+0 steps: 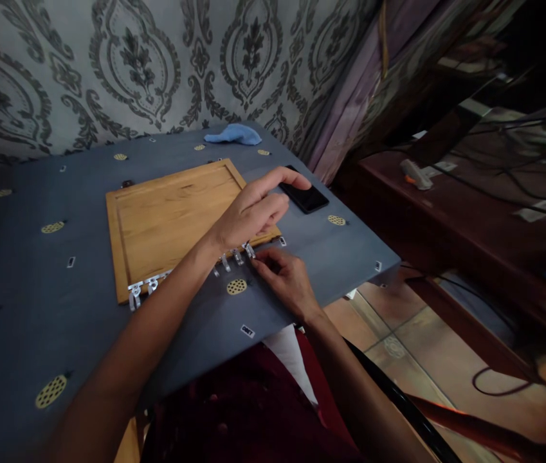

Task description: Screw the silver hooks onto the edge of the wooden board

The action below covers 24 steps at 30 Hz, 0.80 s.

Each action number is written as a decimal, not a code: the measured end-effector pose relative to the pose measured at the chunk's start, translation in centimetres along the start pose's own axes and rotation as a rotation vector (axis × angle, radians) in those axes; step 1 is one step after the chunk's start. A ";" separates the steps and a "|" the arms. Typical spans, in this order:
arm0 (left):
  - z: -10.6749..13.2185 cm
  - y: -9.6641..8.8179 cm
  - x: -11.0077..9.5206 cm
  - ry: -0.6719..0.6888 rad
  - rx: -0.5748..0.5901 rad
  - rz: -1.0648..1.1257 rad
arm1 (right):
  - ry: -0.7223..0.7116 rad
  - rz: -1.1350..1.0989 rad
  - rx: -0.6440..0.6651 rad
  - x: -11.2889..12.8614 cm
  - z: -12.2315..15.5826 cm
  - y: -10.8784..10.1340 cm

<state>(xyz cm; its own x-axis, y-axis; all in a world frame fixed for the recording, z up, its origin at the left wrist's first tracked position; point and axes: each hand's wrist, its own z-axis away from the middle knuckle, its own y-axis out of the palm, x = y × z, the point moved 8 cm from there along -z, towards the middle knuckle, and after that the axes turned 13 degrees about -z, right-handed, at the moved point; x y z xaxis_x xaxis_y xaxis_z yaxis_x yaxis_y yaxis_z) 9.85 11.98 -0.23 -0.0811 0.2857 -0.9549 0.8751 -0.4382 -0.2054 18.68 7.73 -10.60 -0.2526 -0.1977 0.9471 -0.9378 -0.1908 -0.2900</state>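
A framed wooden board [176, 215] lies on the blue tablecloth, with a row of small shiny metal hooks [135, 297] along its near edge. My left forearm hides the middle of that row. Above the board's right side is my left hand [253, 209], its index finger stretched out and the other fingers loosely curled, with nothing visible in it. My right hand [286, 278] rests by the near right edge, thumb and forefinger pinched at the end metal hook [249, 250]. The exact contact at the fingertips is partly hidden.
Behind my left hand a black phone [307, 196] lies on the table. A blue cloth [235, 134] sits near the patterned wall. On the right, a dark red cabinet [465, 193] carries tangled cables and a white-and-orange object [416, 174]. Tiled floor [373, 321] shows beyond the table edge.
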 end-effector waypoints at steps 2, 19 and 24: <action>-0.1 -0.5 0.2 -0.010 -0.030 0.009 | -0.001 -0.002 0.003 0.0 0.0 0.1; -0.6 -2.6 -0.6 -0.008 -0.323 -0.040 | -0.016 -0.019 0.001 -0.3 0.0 0.1; -0.7 -2.2 -0.1 0.026 -0.310 -0.014 | -0.033 -0.024 0.000 0.0 0.0 0.1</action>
<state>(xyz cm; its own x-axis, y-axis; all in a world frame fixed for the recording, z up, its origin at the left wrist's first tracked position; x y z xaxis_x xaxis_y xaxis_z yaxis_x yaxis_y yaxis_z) 8.26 13.52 0.44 -0.0859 0.3133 -0.9458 0.9780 -0.1546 -0.1400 18.62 7.75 -10.61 -0.2217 -0.2248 0.9488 -0.9437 -0.1956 -0.2668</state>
